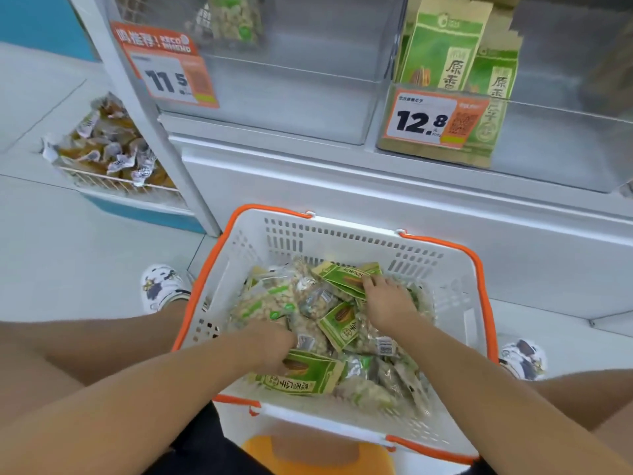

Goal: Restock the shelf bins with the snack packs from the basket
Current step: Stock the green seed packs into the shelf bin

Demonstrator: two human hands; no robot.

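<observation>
A white basket (342, 234) with orange rim sits on the floor between my knees, full of green seed packs and clear nut packs. My left hand (270, 344) grips a green seed pack (305, 375) at the basket's near side. My right hand (387, 299) rests on another green pack (342, 274) near the far side, fingers curled over its edge. Above, a clear shelf bin (548, 142) at the right holds upright green seed bags (442, 53). A clear bin (291, 97) at the left holds one nut pack (236, 18) at the back.
Price tags reading 11.5 (168, 80) and 12.8 (431, 120) hang on the bin fronts. A wire basket (113, 180) of wrapped snacks stands on the floor at the left. An orange stool (260, 454) is under me. My shoes (164, 286) flank the basket.
</observation>
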